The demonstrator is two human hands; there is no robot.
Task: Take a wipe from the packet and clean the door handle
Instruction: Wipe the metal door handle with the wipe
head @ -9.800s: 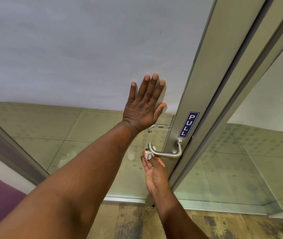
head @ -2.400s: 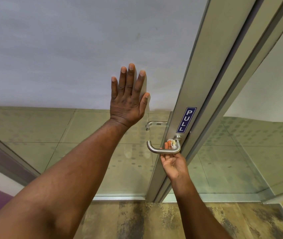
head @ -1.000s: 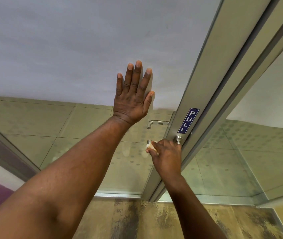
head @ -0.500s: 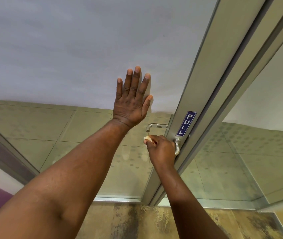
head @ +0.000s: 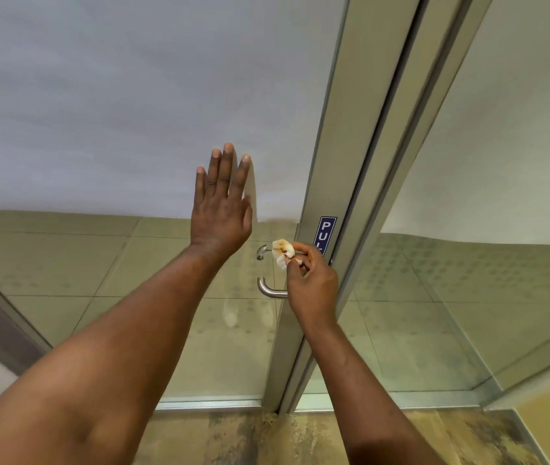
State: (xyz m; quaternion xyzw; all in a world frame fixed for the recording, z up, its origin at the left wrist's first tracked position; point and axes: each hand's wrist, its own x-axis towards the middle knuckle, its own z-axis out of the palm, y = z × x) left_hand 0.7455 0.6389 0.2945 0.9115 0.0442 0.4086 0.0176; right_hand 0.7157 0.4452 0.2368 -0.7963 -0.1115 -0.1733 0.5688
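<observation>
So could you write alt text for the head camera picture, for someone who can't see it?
A person's right hand pinches a crumpled, brown-stained wipe just above a metal door handle, not touching it. Their left hand presses flat on the frosted glass door, beside a blue PULL sign.

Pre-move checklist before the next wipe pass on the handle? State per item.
1. Wipe held: ok, pinched in the right hand's fingers.
2. Wipe on handle: not ok, it is lifted above the lever, not touching.
3. Wipe clean enough: not ok, brown stains show on it.
4. Door braced: ok, left hand flat on the frosted glass.
5. Handle free: ok, nothing on its visible curved end; the part toward the frame is hidden by the right hand.
6. Handle clean: cannot tell, only part of it shows.
</observation>
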